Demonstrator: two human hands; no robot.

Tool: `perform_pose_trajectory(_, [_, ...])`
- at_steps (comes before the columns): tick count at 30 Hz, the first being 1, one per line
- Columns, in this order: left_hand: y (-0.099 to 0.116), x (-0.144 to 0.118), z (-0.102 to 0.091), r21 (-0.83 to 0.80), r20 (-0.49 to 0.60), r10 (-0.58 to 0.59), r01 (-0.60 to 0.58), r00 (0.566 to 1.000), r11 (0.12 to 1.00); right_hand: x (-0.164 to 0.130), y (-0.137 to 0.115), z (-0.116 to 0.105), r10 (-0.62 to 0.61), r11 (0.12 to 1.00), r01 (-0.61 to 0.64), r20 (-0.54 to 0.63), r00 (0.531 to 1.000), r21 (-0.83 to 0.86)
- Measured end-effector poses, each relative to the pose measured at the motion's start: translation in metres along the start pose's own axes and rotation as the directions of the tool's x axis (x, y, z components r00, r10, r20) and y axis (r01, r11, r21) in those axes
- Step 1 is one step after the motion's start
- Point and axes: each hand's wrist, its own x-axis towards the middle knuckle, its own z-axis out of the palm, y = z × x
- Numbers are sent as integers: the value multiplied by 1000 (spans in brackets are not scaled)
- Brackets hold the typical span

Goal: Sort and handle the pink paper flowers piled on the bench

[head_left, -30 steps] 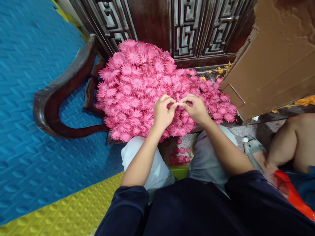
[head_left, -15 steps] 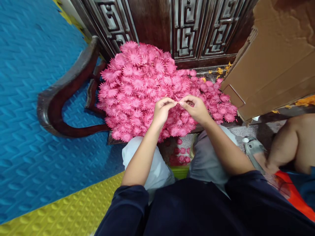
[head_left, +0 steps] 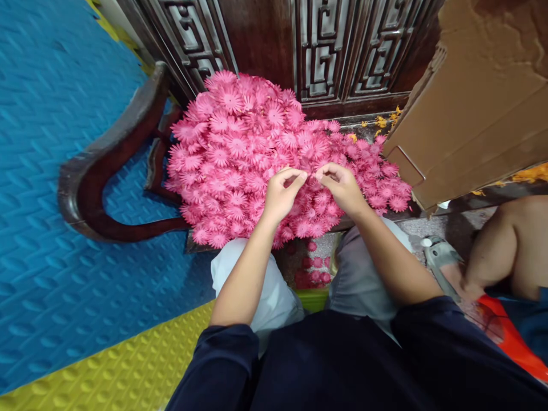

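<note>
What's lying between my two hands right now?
In the head view, only a narrow gap separates the left hand and right hand; behind it shows the pink flower pile.

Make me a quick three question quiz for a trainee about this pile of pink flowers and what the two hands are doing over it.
1. True or false: the left hand and right hand are both over the pink flower pile.
2. What stands to the right of the pile? A) cardboard box B) metal bucket C) glass jar
3. What colour is the floor mat left of the wooden armrest?

Key: 1 true. 2 A. 3 blue.
</note>
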Motion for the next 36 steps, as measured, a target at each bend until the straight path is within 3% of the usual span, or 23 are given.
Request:
perform_pose_trajectory(6, [3,-2,0,100,-123,32,-19,992,995,0,2,4,-19,1000,18,-12,1000,-24])
perform_pose_trajectory(11, [4,-3,2,110,-148,25,-9,989,994,0,4,4,-4,1000,3,-27,1000,-20])
perform_pose_trajectory(16, [2,-2,5,-99,-112,-123,112,986,989,-1,5,4,-12,999,10,-45,999,-35])
perform_pose_trajectory(22, [-4,0,10,-353,-135,-270,208,953,912,-1,5,9,-12,999,10,-47,999,-35])
perform_pose_trajectory(30, [-4,-3,14,-351,-146,-243,179,959,919,-3,0,13,40,998,-37,-52,998,55])
perform_pose_trajectory(36, [-4,-2,16,-468,-232,-260,127,937,874,0,6,13,84,981,-73,-55,995,178])
